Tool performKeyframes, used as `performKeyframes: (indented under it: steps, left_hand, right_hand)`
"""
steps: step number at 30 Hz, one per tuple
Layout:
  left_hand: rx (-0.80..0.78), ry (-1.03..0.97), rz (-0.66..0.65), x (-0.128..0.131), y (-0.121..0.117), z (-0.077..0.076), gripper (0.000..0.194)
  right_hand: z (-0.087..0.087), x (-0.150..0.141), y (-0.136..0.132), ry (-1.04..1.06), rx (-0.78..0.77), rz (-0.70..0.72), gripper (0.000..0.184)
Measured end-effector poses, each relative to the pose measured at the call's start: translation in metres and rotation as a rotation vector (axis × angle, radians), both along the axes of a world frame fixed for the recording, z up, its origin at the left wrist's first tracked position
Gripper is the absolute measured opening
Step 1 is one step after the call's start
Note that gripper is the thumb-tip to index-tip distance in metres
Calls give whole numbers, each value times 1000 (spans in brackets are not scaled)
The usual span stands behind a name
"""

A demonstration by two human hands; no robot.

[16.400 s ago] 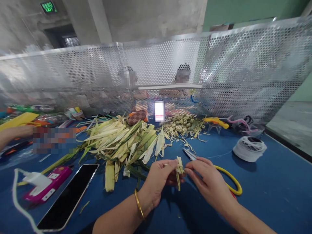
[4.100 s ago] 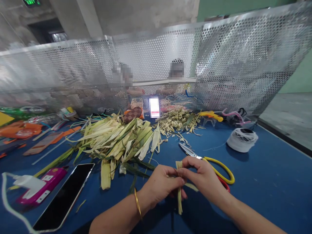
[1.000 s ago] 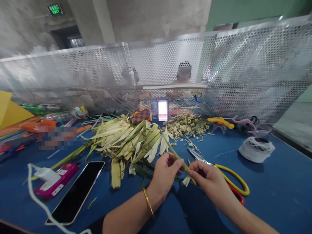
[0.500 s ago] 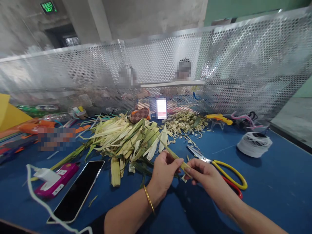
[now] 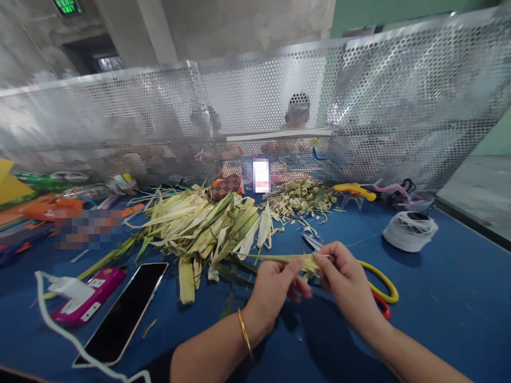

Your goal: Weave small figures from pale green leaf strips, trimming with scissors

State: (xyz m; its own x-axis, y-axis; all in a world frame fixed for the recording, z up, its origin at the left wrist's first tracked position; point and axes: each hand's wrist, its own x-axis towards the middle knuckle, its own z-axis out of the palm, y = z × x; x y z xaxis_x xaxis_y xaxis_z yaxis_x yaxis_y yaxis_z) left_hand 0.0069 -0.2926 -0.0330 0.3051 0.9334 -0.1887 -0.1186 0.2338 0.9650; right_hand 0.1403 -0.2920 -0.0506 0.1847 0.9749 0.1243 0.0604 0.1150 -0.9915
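Observation:
Between my two hands stretches a pale green-yellow corn husk strip (image 5: 275,258), lying nearly level above the blue table. My left hand (image 5: 275,284), with a gold bangle at the wrist, pinches it between thumb and fingers. At its right end, my right hand (image 5: 344,279) grips the strip with thumb and forefinger. Behind my right hand lie scissors (image 5: 375,275) with yellow and red handles, their blades partly covered by the hand. A large heap of corn husks (image 5: 199,223) spreads out to the left, beyond my left hand.
Husk scraps (image 5: 303,199) are piled at the back. A white twine roll (image 5: 410,231) and a yellow glue gun (image 5: 355,190) lie right. A black phone (image 5: 123,314) and a magenta power strip (image 5: 90,295) with a white cable are left. A perforated metal screen (image 5: 263,96) stands behind; people are beyond it.
The husk strip has turned from slanting to nearly level. My right hand has risen and now covers part of the scissors. The view has shifted slightly.

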Motion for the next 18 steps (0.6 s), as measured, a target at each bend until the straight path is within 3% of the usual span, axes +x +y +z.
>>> performKeyframes:
  steps: [2,3,4,6,7,8,9,12,15,18]
  left_hand:
    - [-16,35,-226,-3,-5,6,58]
    - [23,65,-266,-5,-7,9,59]
    - [111,114,-207,-7,-7,12,56]
    - [379,274,109,-12,-5,19,36]
    - [500,364,206,-15,-2,21,23]
    - [561,413,219,-17,2,22,19]
    - [545,427,149,-18,5,23,19]
    - [247,256,-101,-18,11,18,17]
    - [37,70,-73,-12,11,10,24]
    - [-9,-5,30,-7,9,4,29]
  right_hand:
    - [4,6,1,-69,49,-21,26]
    - [7,8,2,-112,72,-17,25]
    - [10,11,2,-151,89,5,25]
    - [17,14,1,-191,90,94,25]
    - [20,15,1,-188,76,148,26]
    - [22,15,0,-173,55,200,27]
    - [24,15,0,-154,31,246,28]
    - [24,14,0,-108,-33,316,31]
    - [22,11,0,-5,-76,297,34]
    - [19,7,-2,110,-117,321,35]
